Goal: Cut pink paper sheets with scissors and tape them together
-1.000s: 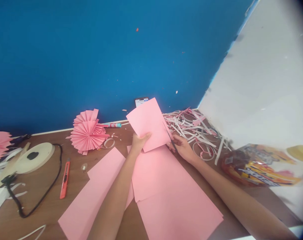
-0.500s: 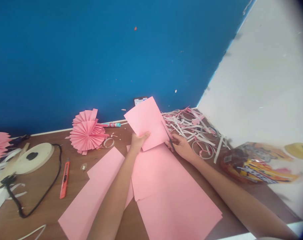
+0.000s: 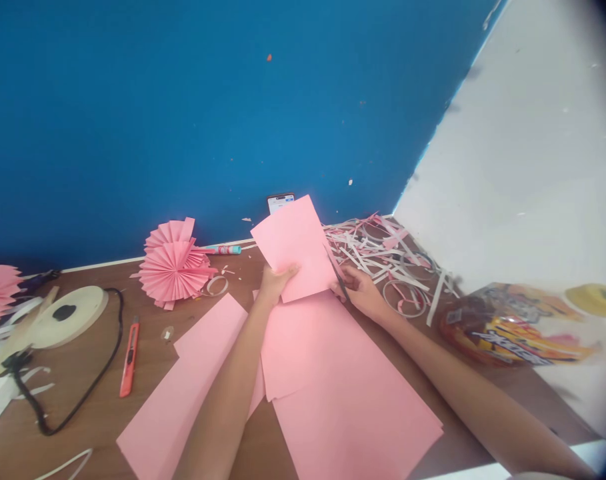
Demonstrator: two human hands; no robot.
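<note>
My left hand (image 3: pixel 277 280) grips the lower edge of a pink paper sheet (image 3: pixel 293 244) and holds it raised and tilted above the table. My right hand (image 3: pixel 363 292) holds dark scissors (image 3: pixel 337 268), whose blades meet the sheet's right edge. Under both hands lie larger pink sheets (image 3: pixel 333 373) flat on the brown table (image 3: pixel 83 393). A phone (image 3: pixel 281 201) leans against the blue wall, partly hidden behind the raised sheet.
Folded pink paper fans (image 3: pixel 175 267) sit at the back left, with a glue tube (image 3: pixel 225 250) beside them. An orange box cutter (image 3: pixel 129 357), a tape roll (image 3: pixel 75 308) and a black cable (image 3: pixel 77 393) lie on the left. Paper strips (image 3: pixel 387 257) pile at the right, near a snack bag (image 3: pixel 513 330).
The scissors have slid slightly along the right edge of the raised sheet. The sheet and both hands have barely shifted.
</note>
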